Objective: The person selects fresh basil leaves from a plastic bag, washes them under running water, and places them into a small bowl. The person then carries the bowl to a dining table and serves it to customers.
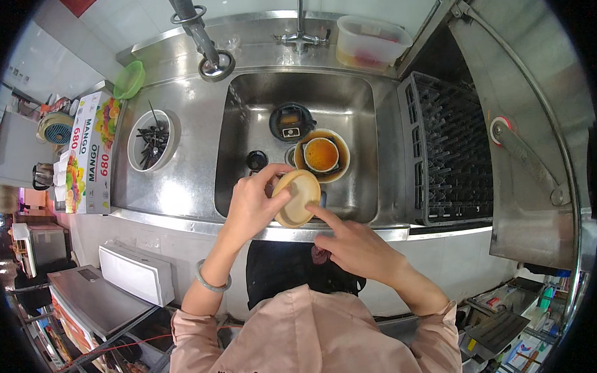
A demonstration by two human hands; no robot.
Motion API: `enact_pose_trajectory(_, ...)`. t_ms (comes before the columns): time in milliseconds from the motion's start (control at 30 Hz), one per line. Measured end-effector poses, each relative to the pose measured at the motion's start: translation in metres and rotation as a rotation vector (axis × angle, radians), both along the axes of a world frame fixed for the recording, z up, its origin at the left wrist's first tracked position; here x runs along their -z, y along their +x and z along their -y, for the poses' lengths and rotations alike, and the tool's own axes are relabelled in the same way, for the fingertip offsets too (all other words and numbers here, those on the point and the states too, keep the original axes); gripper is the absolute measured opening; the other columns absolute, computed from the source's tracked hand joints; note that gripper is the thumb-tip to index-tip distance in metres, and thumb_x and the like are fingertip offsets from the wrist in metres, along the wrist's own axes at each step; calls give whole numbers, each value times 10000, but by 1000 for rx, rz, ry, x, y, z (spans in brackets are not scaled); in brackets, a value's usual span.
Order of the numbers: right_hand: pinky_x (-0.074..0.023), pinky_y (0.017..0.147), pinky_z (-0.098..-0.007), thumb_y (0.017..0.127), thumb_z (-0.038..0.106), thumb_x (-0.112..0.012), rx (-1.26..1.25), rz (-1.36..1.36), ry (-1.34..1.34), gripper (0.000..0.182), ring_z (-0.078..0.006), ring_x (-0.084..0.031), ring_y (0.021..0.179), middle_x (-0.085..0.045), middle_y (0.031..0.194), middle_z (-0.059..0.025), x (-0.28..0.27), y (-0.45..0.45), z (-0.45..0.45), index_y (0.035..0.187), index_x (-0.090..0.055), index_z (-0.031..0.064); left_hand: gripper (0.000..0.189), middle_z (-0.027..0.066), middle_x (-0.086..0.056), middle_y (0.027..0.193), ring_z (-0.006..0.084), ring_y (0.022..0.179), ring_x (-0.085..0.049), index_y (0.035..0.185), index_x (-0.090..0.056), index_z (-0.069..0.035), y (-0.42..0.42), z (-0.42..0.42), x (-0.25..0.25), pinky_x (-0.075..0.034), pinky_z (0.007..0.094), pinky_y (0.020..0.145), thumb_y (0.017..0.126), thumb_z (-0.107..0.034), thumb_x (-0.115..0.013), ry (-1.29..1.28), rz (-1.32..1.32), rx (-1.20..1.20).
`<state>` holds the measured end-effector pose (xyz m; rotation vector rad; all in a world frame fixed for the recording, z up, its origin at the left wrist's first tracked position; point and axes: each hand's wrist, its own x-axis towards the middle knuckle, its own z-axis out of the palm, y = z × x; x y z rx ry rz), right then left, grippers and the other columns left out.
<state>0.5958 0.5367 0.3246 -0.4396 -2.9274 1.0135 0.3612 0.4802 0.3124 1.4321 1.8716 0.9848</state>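
Note:
Over the sink's front edge, my left hand (253, 204) grips a small oval cream-coloured dish (299, 199) by its left rim, thumb inside. My right hand (362, 248) touches the dish's lower right rim with an extended finger; a dark reddish scrap, perhaps a scrubbing pad, shows below its curled fingers. In the steel sink (354, 100) a white bowl with orange residue (321, 154) sits inside a larger yellowish bowl (344, 160). Behind it lies a dark round dish (291, 121) with small items on it. A small black cup or bowl (257, 160) stands at the left.
A white bowl of dark cutlery (173, 154) stands on the left counter beside a mango carton (90, 154) and green basket (129, 80). A spray hose (215, 65), tap (301, 41) and plastic tub (372, 41) are behind. A black dish rack (450, 151) sits at right.

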Motion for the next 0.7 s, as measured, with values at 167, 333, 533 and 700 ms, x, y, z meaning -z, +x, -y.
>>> enact_pose_trajectory(167, -580, 686, -409, 787, 72, -679, 69, -16, 307, 122, -315, -698, 747, -386, 1478, -232, 24, -14, 2, 826, -598, -11, 306, 89, -622, 707, 115, 611, -606, 1110, -677, -17, 5, -6, 2, -504, 271, 602, 820, -113, -659, -12, 19, 67)
enact_pose_trajectory(333, -563, 780, -394, 734, 18, -705, 66, 51, -27, 162, -289, -689, 904, -406, 1468, -191, 4, 6, 3, 882, -639, 18, 286, 56, -665, 825, 81, 760, -623, 1161, -654, 1, 7, -6, 18, -508, 251, 694, 888, -79, -622, -8, 172, -85)
enact_pose_trajectory(533, -501, 830, -280, 693, -70, -758, 337, -427, -698, 348, -178, -636, 952, -646, 951, -54, -10, 35, -27, 1003, -658, 51, 329, 63, -669, 1179, 107, 1055, -604, 1271, -591, 60, 35, 10, 62, -469, 245, 932, 997, -122, -584, 198, 726, -330)
enact_pose_trajectory(700, -493, 826, -246, 779, -10, -818, 653, -585, -988, 307, -100, -605, 929, -637, 984, -19, 9, -10, -17, 1024, -635, 18, 435, 76, -655, 1220, 127, 1101, -599, 1359, -544, 27, 70, 29, 86, -467, 285, 968, 993, -200, -603, 379, 1030, -417)
